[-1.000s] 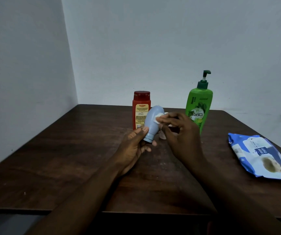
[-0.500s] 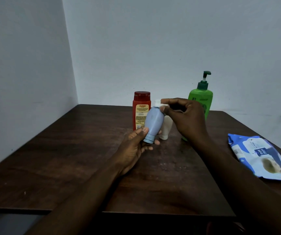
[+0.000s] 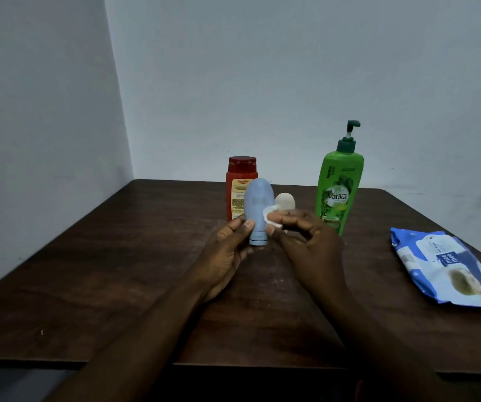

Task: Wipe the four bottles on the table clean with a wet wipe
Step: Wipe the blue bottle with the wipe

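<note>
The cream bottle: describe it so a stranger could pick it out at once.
On the dark wooden table, look toward the far edge. Between the red bottle and the tall green pump bottle stands the cream bottle, partly hidden behind the right hand. It is the palest and lowest there, with a plain rounded top.

Both arms are up over the table. The left forearm (image 3: 146, 329) reaches in from the lower left, the right forearm (image 3: 364, 329) from the lower right, and the hands meet at centre. The left hand (image 3: 227, 253) is palm-up, thumb and fingers curled round the cap end of the bottle (image 3: 258, 207), holding it upright. The right hand (image 3: 308, 245) is knuckles-up, fingertips pinching the wipe (image 3: 271, 217) against the bottle's side.
</note>
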`<act>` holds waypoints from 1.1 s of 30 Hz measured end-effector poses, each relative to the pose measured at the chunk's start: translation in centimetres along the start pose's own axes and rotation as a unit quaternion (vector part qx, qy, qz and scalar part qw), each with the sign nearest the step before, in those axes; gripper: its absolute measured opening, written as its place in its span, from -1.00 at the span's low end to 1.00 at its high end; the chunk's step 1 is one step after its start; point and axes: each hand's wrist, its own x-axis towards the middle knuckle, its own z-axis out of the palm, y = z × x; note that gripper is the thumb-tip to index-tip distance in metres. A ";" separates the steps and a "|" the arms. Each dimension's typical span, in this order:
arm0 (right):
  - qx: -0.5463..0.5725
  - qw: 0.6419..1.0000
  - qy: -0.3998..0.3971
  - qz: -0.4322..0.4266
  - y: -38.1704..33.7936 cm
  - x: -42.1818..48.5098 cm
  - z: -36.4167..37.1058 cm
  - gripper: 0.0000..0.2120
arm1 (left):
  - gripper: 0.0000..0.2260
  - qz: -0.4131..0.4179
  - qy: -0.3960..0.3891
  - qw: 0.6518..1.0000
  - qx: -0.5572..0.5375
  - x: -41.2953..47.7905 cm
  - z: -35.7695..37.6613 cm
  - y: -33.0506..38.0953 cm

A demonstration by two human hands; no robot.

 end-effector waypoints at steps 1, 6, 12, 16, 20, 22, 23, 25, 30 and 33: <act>0.003 1.000 -0.007 -0.001 -0.1 -0.6 0.0 -0.78 | -0.65 0.000 0.002 1.000 -0.004 0.0 0.0 0.0; 0.038 0.999 -0.032 0.004 -0.2 -1.5 0.0 -0.74 | -0.66 0.001 0.027 0.999 -0.020 0.2 0.3 0.0; 0.008 1.000 0.009 -0.008 0.1 -0.7 0.1 -0.73 | -0.64 0.026 0.009 1.000 0.002 0.1 0.5 -0.3; 0.024 1.000 0.005 0.013 -0.3 1.0 -0.2 -0.74 | -0.58 0.036 -0.030 0.998 0.045 0.1 0.4 -0.3; 0.065 0.995 -0.019 0.078 -0.8 3.2 -0.4 -0.75 | -0.59 0.024 -0.036 0.999 0.034 0.3 0.2 -0.5; 0.077 0.992 -0.038 0.094 -1.1 4.2 -0.6 -0.77 | -0.60 0.015 -0.039 0.999 0.033 0.3 0.3 -0.6; 0.097 0.988 -0.052 0.108 -1.3 4.6 -0.7 -0.78 | -0.60 0.010 -0.040 0.998 0.040 0.3 0.4 -0.5; 0.128 0.980 -0.075 0.135 -1.7 5.3 -0.6 -0.80 | -0.59 0.001 -0.037 0.998 0.057 0.3 0.5 -0.6; 0.156 0.966 -0.093 0.183 -1.9 7.0 -0.1 -0.80 | -0.51 0.007 -0.036 0.998 0.056 0.5 0.3 -0.7; 0.154 0.964 -0.098 0.195 -1.9 7.6 -0.1 -0.79 | -0.59 0.006 -0.043 0.998 0.043 0.7 0.1 -0.9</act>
